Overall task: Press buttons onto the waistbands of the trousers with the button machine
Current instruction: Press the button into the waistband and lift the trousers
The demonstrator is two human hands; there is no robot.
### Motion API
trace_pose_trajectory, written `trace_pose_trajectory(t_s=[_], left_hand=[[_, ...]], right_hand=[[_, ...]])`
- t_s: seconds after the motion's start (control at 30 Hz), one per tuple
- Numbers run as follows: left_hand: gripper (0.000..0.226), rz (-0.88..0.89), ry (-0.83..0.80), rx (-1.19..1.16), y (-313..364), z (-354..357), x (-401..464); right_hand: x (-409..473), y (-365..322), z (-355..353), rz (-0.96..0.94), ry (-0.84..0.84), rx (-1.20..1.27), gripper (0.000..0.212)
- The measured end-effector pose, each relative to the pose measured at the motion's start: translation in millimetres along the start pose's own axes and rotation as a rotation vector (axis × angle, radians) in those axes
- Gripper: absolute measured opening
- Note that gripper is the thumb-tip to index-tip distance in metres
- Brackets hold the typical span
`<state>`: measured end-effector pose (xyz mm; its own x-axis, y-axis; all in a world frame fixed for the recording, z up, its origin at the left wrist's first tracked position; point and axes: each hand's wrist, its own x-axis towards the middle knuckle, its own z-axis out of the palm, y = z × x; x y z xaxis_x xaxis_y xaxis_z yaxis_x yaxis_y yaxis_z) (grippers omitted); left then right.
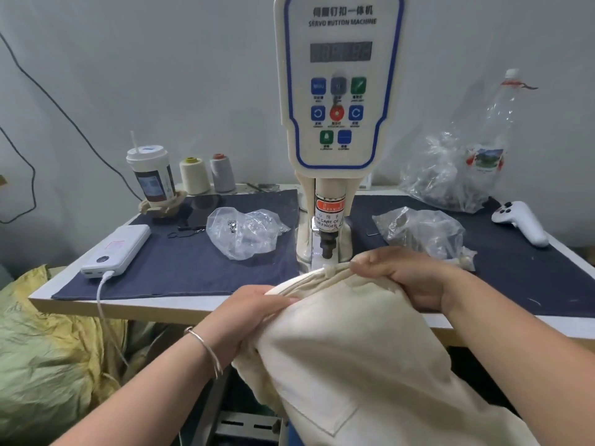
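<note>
Cream trousers [363, 355] hang over the table's front edge, their waistband [317, 276] lying just in front of the button machine [338, 91]. The machine's black punch head [327, 247] stands a little above the waistband's far end. My left hand [254, 312] grips the waistband's left part from below the table edge. My right hand [405, 278] grips the bunched waistband right of the punch, fingers curled over the cloth. A belt loop [329, 272] shows between my hands.
A dark blue mat [180, 262] covers the table. On it lie a power bank [117, 251] with cable, a phone, two clear bags [244, 231], [425, 231], a white controller [521, 222], a cup [153, 178] and two thread cones [207, 173]. A yellow sack [48, 349] sits at the left.
</note>
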<state>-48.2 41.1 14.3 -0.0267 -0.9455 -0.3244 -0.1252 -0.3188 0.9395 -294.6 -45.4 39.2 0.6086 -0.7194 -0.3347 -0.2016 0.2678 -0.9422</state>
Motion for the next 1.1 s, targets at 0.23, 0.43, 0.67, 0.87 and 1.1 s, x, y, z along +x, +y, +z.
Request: trace_pose_trajectory(t_s=[0.23,0.43,0.67,0.87,1.1], left_hand=[[0.041,0.041,0.237,0.073,10.2,-3.4,39.2],[0.052,0.238,0.293,0.487,7.3,-8.9,63.1],[0.06,0.354,0.399,0.625,-9.2,-8.7,77.7],[0.068,0.391,0.465,0.706,-14.5,-7.7,80.2],[0.064,0.438,0.584,0.979,-22.5,-2.0,80.0]], right_hand=[[24.3,-12.0,5.4,-0.052,0.203,-0.17,0.024],[38.2,-2.8,6.2,-0.257,0.509,-0.722,0.049],[55.8,18.8,4.2,-0.398,0.62,-0.719,0.048],[60.4,25.2,2.5,-0.452,0.571,-0.655,0.045],[63.3,33.1,0.6,-0.449,0.578,-0.542,0.041]])
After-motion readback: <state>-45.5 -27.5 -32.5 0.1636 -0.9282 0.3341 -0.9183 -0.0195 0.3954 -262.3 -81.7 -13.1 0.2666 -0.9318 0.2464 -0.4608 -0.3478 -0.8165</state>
